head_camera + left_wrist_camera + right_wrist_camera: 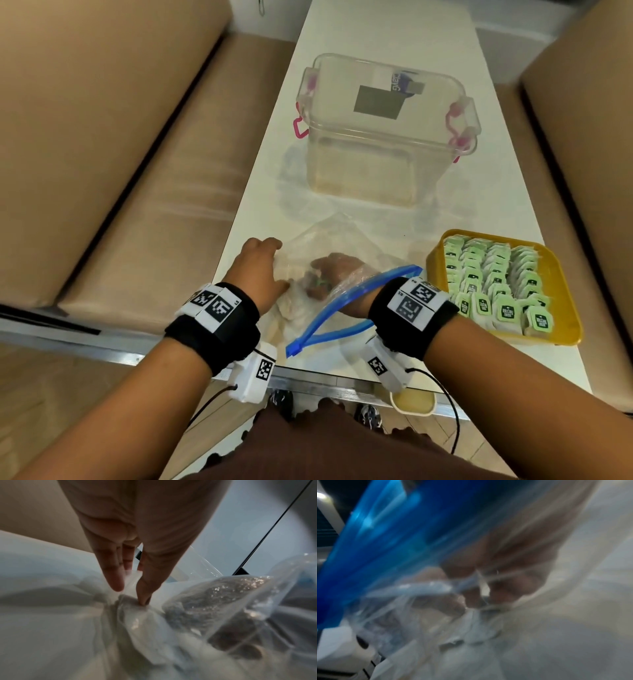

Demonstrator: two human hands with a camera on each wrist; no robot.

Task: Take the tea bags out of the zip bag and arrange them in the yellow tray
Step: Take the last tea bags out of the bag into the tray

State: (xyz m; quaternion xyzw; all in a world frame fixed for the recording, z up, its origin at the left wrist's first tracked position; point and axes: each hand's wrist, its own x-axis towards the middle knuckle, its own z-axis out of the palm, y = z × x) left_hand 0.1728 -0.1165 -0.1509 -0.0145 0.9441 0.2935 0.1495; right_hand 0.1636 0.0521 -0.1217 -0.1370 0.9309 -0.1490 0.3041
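A clear zip bag (pixel 329 236) with a blue zip strip (pixel 342 301) lies on the white table near its front edge. My left hand (pixel 279 263) pinches the bag's left side between thumb and fingers (pixel 118 585). My right hand (pixel 322 277) is inside the bag up to the wrist. Its fingers (pixel 503 593) curl round a tea bag with a green tag (pixel 320 282), blurred in the right wrist view. The yellow tray (pixel 568 308) stands to the right, packed with rows of green-tagged tea bags (pixel 496 284).
A clear plastic box (pixel 376 137) with pink latches stands on the table behind the bag. Beige cushions flank the narrow table (pixel 394 34) on both sides. The table's front edge runs just below my wrists.
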